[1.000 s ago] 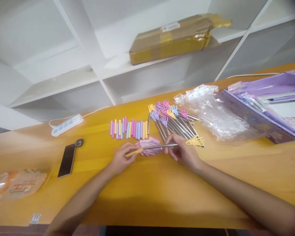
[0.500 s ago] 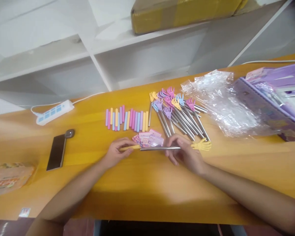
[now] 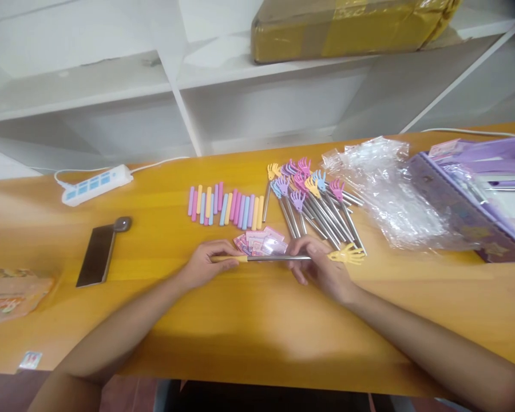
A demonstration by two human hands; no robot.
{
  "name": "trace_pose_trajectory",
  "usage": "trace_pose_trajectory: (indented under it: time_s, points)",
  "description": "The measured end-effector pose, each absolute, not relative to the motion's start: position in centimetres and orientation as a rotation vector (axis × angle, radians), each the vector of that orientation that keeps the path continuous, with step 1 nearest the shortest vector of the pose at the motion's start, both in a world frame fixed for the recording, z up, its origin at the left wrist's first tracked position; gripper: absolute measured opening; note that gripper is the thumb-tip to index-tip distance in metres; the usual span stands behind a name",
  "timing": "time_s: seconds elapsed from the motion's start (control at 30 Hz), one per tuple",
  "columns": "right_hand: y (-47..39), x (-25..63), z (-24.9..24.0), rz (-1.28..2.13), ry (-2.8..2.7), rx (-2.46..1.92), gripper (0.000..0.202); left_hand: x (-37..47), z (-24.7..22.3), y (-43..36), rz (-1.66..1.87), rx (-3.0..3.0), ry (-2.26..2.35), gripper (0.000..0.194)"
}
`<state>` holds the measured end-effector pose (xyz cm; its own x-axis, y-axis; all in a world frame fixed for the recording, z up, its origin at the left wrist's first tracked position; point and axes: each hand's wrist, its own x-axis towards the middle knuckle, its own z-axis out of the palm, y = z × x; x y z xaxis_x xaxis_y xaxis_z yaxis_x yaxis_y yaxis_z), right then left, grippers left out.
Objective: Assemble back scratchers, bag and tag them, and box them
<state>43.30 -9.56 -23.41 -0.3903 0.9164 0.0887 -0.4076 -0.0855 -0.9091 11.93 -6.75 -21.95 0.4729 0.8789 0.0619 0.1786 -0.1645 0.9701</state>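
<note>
My left hand (image 3: 208, 266) pinches the yellow plastic handle (image 3: 229, 258), whose right end meets a thin metal rod. My right hand (image 3: 320, 266) is closed around the other end of that rod, and a yellow hand-shaped head (image 3: 347, 254) sticks out past it; together they form a back scratcher (image 3: 274, 258) held level across my front. Just behind the rod lies a small heap of pink and purple cards (image 3: 260, 241). Loose handle tubes (image 3: 227, 207) in pink, purple, blue and yellow lie side by side farther back. Several metal back scratchers (image 3: 321, 212) with coloured heads are piled to their right.
Clear plastic bags (image 3: 395, 194) lie crumpled at right, against a purple box (image 3: 450, 206) of packed goods. At left are a power strip (image 3: 96, 185), a dark phone (image 3: 96, 254) and an orange-printed packet (image 3: 15, 294). A taped carton (image 3: 300, 34) stands on the white shelf behind.
My hands have drawn slightly closer together, and a little less bare rod shows between them, with the handle snug against it. The camera view has shifted a bit.
</note>
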Motion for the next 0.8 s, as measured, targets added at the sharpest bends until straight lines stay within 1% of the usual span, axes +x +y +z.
trace_pose_trajectory:
  time_s: [0.13,0.3,0.63,0.8]
  points:
    - [-9.9,43.4,-23.9,1.655,-1.207,-0.68,0.035,12.0,-22.2,-6.8,0.81,1.633,0.982,0.03]
    - [-10.0,43.1,-24.3,1.67,-1.207,-0.649,0.033,12.1,-22.2,-6.8,0.821,1.611,0.983,0.033]
    - [-9.9,43.4,-22.4,1.613,-1.369,-0.661,0.032,12.1,-22.1,-6.6,0.77,1.607,1.011,0.026]
    - [-9.7,43.0,-22.9,1.692,-1.252,-0.705,0.035,12.0,-22.3,-6.7,0.756,1.541,1.044,0.03]
